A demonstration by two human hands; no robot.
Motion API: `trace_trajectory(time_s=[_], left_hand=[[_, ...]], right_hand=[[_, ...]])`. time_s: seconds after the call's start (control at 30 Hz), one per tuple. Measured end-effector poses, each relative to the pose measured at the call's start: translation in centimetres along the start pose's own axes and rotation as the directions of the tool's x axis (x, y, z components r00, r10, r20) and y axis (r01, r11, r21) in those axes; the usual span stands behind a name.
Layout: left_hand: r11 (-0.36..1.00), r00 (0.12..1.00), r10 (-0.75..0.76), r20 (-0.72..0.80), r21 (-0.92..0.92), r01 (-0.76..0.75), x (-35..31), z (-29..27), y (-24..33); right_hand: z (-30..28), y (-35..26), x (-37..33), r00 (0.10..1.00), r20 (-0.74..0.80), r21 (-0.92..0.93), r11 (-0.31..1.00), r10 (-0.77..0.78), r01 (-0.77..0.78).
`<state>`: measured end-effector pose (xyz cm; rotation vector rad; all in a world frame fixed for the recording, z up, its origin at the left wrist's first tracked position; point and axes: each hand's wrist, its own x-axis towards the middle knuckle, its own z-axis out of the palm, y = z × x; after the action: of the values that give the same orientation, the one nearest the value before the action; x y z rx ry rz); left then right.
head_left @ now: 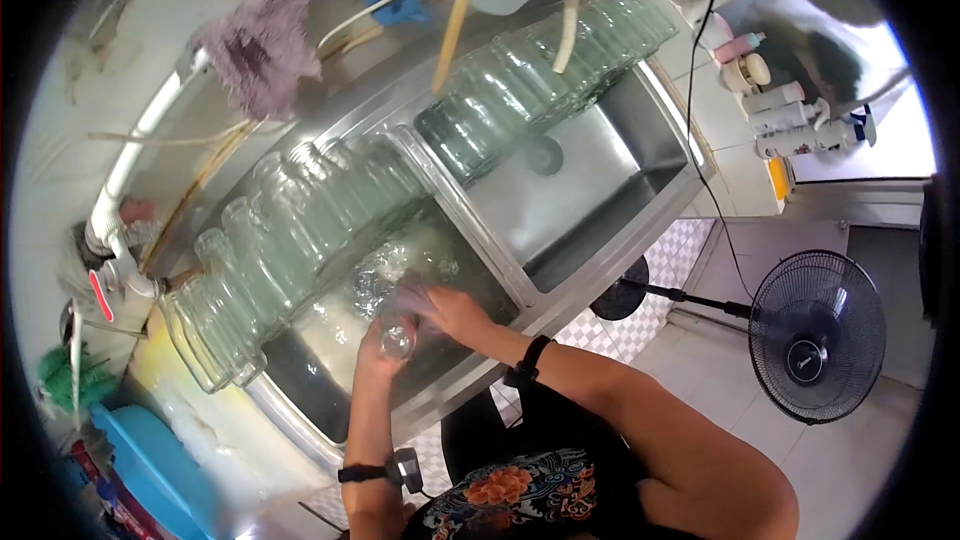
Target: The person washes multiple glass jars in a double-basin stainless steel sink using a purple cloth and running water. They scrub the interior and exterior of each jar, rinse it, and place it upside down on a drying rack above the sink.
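Over the water-filled left basin (300,395) of a steel double sink, my left hand (370,350) is closed round a clear glass jar (398,342), its round end facing up toward me. My right hand (462,316) grips a purplish cloth (412,297) close against the jar. My fingers partly hide both things. Ripples and bright reflections show in the water just beyond my hands. Clear glass jars (285,225) crowd the far side of this basin, lying and leaning together.
More glass jars (510,90) line the back of the right basin (590,175). A mauve towel (262,45) hangs on a white pipe (160,110). Bottles (790,118) stand at the far right, above a black fan (815,335). A blue tub (160,465) sits at lower left.
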<state>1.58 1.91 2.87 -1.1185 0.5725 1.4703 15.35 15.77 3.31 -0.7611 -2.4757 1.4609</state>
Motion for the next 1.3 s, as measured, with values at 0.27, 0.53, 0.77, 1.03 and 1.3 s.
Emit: trace_trajectory(time_s=[0.27, 0.53, 0.77, 1.03, 1.3], left_hand=[[0.969, 0.983, -0.161, -0.086, -0.204, 0.141, -3.6, 4.8, -1.5], [0.967, 0.977, -0.176, -0.118, -0.204, 0.149, -1.7, 9.7, -5.6], [0.997, 0.961, -0.054, 0.270, 0.075, 0.035, 5.9, 13.6, -10.3], [0.845, 0.972, 0.225, -0.063, 0.510, -0.163, 14.8, 19.9, -18.0], [0.773, 0.733, 0.627, -0.264, 0.329, -0.543, 7.0, 5.3, -5.7]], right_hand=[[-2.5, 1.8, -6.0, 0.971, 0.225, -0.247, 0.959, -0.079, 0.135], [-3.7, 2.7, -6.9, 0.974, 0.191, -0.188, 0.969, -0.122, 0.158], [-1.3, 5.8, -7.2, 0.934, 0.342, -0.329, 0.918, -0.102, 0.221], [-0.7, 3.1, -6.4, 0.933, 0.359, 0.004, 1.000, 0.020, -0.022], [-1.9, 2.8, -5.1, 0.991, 0.098, -0.102, 0.991, 0.092, -0.082]])
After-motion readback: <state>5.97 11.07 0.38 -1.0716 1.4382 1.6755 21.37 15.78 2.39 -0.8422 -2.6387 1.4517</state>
